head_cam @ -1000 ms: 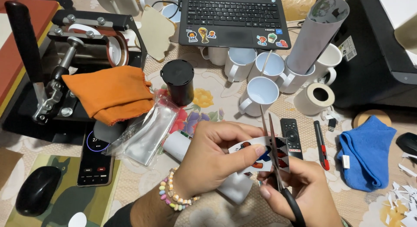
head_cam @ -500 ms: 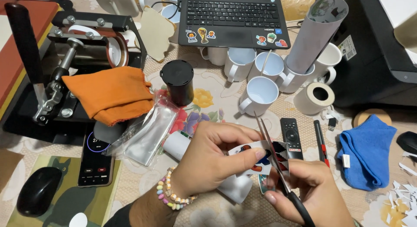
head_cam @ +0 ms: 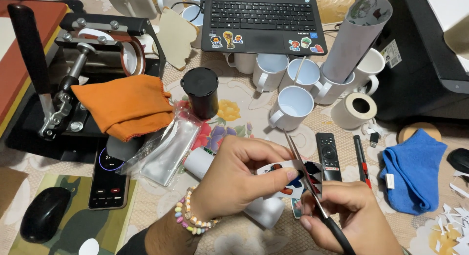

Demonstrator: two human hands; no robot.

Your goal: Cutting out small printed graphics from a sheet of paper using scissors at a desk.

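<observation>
A floral tablecloth [head_cam: 234,113] carries white mugs [head_cam: 291,107], a laptop [head_cam: 264,15], a blue cloth [head_cam: 413,169], a phone [head_cam: 108,179].

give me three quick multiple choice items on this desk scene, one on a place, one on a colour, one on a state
1. Where does the folded orange cloth lie?
A. on the black mug press
B. on the laptop
C. under the mouse

2. What colour is the crumpled cloth on the right?
A. green
B. blue
C. red

3. What is the right hand doing?
A. resting flat
B. holding a mug
C. gripping black-handled scissors at the printed paper strip in the left hand

Key: 1 A, it drapes the press base; 2 B, plainly blue; 3 C, blades meet the strip.
</observation>
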